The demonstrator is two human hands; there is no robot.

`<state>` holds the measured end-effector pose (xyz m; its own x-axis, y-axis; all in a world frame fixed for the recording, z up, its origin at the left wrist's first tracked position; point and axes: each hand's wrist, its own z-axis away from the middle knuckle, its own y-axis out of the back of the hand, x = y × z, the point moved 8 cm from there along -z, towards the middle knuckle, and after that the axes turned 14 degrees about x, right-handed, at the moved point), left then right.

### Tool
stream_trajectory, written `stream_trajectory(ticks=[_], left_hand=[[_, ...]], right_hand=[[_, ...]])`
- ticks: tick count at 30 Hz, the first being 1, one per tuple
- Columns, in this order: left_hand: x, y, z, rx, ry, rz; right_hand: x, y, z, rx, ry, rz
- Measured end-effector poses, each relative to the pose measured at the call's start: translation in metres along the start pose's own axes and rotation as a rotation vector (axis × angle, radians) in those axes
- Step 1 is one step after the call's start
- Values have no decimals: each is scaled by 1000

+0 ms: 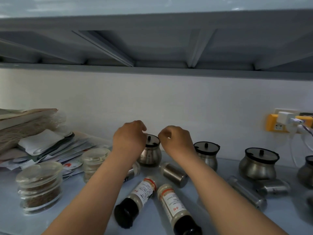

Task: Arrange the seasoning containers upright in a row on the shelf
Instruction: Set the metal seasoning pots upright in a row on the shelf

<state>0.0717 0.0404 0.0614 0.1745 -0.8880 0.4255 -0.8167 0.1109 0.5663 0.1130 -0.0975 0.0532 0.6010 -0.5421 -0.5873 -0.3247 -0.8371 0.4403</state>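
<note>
Head view: the steel pot (150, 155) stands up on the shelf (288, 216), at 12 o'clock from me. My left hand (129, 138) is at its 9 o'clock and my right hand (176, 139) at its 3. All my fingers are curled by the black lid (153, 141). I cannot tell if they pinch it. I think holding the belly is safer than the lid. The wall (169, 102) is close at 12. Another pot (207, 153) stands at 3. Fallen bottles (144, 192) lie at 6, so I have little room there.

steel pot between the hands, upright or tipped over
Upright: the steel pot stands on its base, black lid on top.
</note>
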Motion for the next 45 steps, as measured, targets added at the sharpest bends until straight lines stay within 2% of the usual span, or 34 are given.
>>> stream_trajectory(ticks=[7, 13, 18, 22, 27, 37, 45], left_hand=[[69, 1, 29, -107, -87, 181], [112, -27, 56, -262, -108, 285], [131, -53, 65, -383, -91, 269], [125, -72, 68, -469, -32, 275], [119, -88, 77, -590, 43, 379], [122, -90, 76, -620, 57, 520], [117, -81, 71, -595, 166, 714]], right_hand=[[13, 56, -4, 148, 82, -10], [61, 91, -7, 184, 7, 25], [109, 100, -4, 120, -154, 70], [132, 98, 0, -10, -262, 97], [133, 92, 6, -139, -286, 48], [123, 77, 13, -254, -194, 13], [119, 84, 3, -116, -134, -63]])
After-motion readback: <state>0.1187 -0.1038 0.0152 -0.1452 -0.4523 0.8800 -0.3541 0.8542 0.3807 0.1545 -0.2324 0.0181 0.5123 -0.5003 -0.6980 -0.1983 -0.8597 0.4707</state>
